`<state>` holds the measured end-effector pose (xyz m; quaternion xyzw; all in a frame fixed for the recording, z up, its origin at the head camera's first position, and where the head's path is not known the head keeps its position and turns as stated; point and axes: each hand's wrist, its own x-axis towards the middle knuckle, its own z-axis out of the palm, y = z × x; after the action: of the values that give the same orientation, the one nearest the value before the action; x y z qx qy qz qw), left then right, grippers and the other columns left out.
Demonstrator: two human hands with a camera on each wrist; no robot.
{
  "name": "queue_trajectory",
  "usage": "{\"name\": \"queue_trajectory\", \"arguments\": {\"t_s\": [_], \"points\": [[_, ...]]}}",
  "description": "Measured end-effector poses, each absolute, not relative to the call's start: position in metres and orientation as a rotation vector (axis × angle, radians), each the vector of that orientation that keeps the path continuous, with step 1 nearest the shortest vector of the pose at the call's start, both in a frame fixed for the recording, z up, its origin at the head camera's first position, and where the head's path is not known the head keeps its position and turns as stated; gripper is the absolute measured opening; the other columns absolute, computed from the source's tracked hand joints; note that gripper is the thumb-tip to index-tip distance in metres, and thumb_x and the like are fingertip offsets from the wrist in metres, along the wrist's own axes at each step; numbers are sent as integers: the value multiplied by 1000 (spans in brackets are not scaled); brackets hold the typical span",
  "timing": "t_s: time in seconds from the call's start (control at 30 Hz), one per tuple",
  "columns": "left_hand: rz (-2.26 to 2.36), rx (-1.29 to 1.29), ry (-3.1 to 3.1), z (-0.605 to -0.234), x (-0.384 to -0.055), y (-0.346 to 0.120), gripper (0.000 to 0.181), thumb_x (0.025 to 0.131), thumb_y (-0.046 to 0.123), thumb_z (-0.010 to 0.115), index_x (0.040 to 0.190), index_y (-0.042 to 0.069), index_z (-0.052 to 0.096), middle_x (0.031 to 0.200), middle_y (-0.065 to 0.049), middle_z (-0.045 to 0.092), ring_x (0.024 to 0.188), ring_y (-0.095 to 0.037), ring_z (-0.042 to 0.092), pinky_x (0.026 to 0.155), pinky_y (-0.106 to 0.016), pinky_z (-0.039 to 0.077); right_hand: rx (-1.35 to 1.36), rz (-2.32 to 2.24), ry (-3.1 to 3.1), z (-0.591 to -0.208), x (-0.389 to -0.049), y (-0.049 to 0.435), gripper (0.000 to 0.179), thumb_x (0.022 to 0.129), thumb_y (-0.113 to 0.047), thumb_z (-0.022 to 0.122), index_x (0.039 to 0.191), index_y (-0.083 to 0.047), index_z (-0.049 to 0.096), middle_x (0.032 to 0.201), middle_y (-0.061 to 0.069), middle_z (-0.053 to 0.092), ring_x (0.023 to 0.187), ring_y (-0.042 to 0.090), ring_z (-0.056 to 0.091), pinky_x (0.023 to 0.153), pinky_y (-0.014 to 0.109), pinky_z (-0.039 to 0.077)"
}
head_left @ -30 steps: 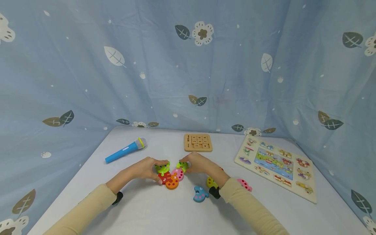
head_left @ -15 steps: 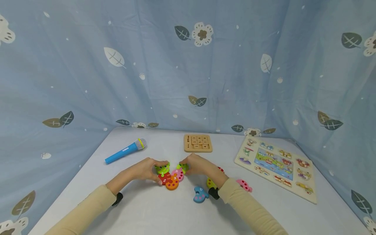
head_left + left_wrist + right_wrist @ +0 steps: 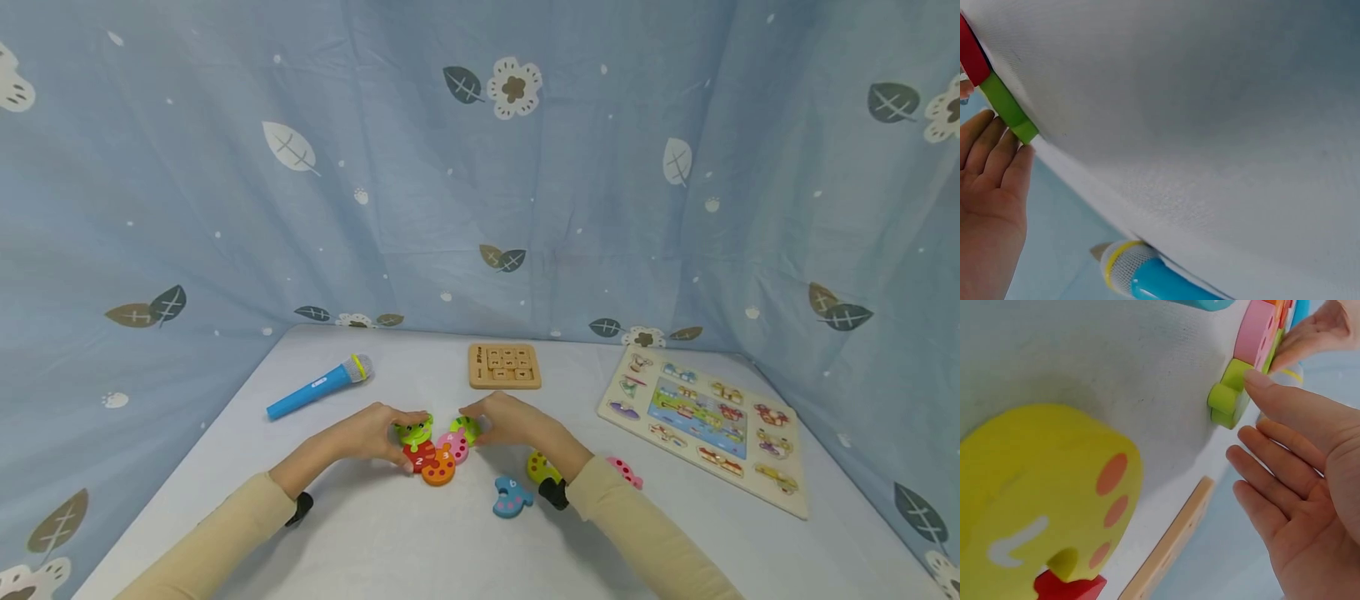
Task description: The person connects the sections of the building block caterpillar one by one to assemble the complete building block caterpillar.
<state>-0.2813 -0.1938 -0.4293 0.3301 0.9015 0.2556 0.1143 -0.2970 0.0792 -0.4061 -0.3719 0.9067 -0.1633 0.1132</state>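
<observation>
My left hand [image 3: 371,433] holds a green smiling-face puzzle piece [image 3: 415,431] and the red piece [image 3: 419,456] numbered 2 between thumb and fingers. In the left wrist view its fingertips rest along the green edge. An orange piece [image 3: 438,467] numbered 3 and a pink spotted piece [image 3: 453,445] continue the curved row. At the row's right end lies a striped green piece [image 3: 468,427]. My right hand [image 3: 510,419] is at that piece; in the right wrist view the thumb tip overlaps its edge and the other fingers are extended, loosely spread.
Near my right forearm lie a blue piece [image 3: 512,497] numbered 6, a yellow spotted piece [image 3: 540,468] and a pink piece [image 3: 625,472]. A red piece [image 3: 1069,589] adjoins the yellow one. Behind are a toy microphone [image 3: 318,388], a wooden number board [image 3: 505,367] and a picture puzzle board [image 3: 705,425].
My right hand has eased slightly right, and more of the striped green piece shows. Its wrist now hides the red piece beyond. The left hand and its pieces stay in place.
</observation>
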Motion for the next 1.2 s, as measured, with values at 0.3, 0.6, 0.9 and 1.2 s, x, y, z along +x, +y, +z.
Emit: {"name": "queue_trajectory", "arguments": {"t_s": [0.3, 0.6, 0.9, 1.2], "points": [[757, 952, 2642, -430, -281, -194, 82, 68, 42, 85, 136, 9, 56, 138, -6, 54, 130, -28, 46, 103, -47, 41, -1101, -550, 2680, -405, -291, 89, 49, 81, -11, 78, 127, -4, 63, 127, 6, 62, 121, 21, 56, 98, 31, 47], [739, 999, 2643, -430, -283, -196, 83, 68, 45, 84, 137, 7, 55, 139, -7, 53, 130, -27, 46, 103, -46, 42, -1109, -619, 2695, -402, -284, 107, 47, 84, -12, 76, 128, -3, 62, 128, 7, 61, 122, 22, 54, 98, 36, 47], [735, 964, 2653, -428, -283, -195, 82, 68, 43, 85, 137, 9, 55, 139, -6, 53, 131, -27, 45, 103, -46, 41, -1084, -657, 2719, -397, -276, 128, 46, 86, -13, 74, 129, -3, 61, 129, 9, 61, 122, 22, 55, 98, 38, 47], [741, 976, 2651, -429, -283, -195, 82, 68, 43, 85, 136, 8, 56, 139, -7, 53, 131, -28, 45, 103, -46, 41, -1116, -719, 2734, -398, -270, 147, 46, 86, -12, 73, 129, 0, 60, 129, 10, 61, 119, 23, 57, 96, 38, 48]]}}
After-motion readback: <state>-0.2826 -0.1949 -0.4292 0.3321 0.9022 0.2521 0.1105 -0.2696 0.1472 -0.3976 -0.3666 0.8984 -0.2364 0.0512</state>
